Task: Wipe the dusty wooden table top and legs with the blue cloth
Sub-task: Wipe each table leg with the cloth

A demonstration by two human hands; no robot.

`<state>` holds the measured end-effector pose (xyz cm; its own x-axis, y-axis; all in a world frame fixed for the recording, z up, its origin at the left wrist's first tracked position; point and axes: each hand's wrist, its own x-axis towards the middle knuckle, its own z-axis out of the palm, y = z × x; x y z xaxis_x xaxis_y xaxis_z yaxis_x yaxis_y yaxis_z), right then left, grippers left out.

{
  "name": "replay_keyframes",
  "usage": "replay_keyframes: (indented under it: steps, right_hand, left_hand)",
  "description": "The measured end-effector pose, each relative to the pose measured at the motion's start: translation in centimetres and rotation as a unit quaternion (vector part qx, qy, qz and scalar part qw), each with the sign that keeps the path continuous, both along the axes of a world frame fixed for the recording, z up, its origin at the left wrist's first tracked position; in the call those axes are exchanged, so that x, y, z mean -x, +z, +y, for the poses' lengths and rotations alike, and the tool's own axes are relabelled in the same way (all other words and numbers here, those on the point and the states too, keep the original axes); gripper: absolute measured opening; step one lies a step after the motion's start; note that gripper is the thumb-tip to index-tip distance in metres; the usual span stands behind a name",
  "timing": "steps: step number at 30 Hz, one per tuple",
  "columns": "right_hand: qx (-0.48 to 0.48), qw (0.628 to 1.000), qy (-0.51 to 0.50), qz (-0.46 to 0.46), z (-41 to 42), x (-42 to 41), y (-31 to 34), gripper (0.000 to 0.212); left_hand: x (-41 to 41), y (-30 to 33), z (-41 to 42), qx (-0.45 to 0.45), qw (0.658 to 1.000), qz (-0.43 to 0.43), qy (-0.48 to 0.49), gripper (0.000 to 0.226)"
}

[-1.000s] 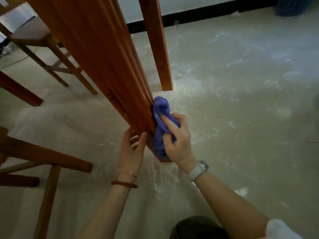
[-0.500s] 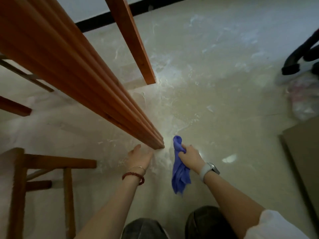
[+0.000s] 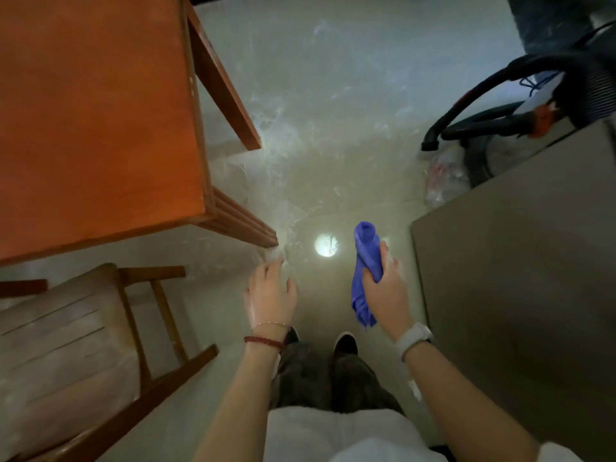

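I look straight down from a standing height. The orange wooden table top (image 3: 93,121) fills the upper left, with its near leg (image 3: 246,225) and far leg (image 3: 226,91) slanting down to the floor. My right hand (image 3: 383,288) is shut on the bunched blue cloth (image 3: 365,271), held in the air to the right of the near leg and apart from it. My left hand (image 3: 270,291) hangs open with fingers spread, just below the foot of the near leg, touching nothing.
A dusty wooden chair (image 3: 66,345) stands at the lower left beside the table. A grey table or board (image 3: 516,278) fills the right. A black vacuum hose (image 3: 473,91) and a plastic bag (image 3: 443,181) lie at the upper right. The floor (image 3: 326,128) is streaked with white dust.
The view rose from floor level to standing height, so the table top now shows from above. The cloth came off the near leg and both hands lifted away from it.
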<state>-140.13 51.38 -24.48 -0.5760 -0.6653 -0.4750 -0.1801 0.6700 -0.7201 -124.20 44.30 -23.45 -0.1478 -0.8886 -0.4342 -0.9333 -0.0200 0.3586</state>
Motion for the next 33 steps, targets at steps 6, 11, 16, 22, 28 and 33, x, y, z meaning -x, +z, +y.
replay_keyframes:
  steps: [6,11,16,22,28,33]
  right_hand:
    - [-0.026,1.000,-0.009,0.011,-0.8,3.6,8.1,0.044]
    - [-0.010,0.999,0.008,0.031,-7.6,6.7,10.3,0.036]
    - [-0.020,0.991,0.106,0.083,-18.3,11.5,11.4,0.031]
    - [-0.018,0.956,0.252,0.149,-31.4,15.9,13.2,0.038]
    - [-0.009,0.905,0.406,0.129,-41.2,17.3,12.5,0.036]
    - [0.004,0.790,0.606,0.098,-48.6,17.4,11.0,0.032]
  left_hand:
    - [1.2,6.3,-2.4,-0.011,0.998,0.030,0.058,0.041]
    - [6.9,7.1,-7.7,-0.025,0.993,0.093,0.062,0.039]
    - [13.3,7.3,-17.2,-0.056,0.990,0.113,0.066,0.041]
    - [15.9,9.5,-27.1,-0.037,0.994,0.078,0.063,0.042]
    - [16.4,9.7,-30.7,-0.060,0.972,0.071,0.216,0.040]
    - [17.5,7.6,-32.3,-0.058,0.867,0.100,0.485,0.040]
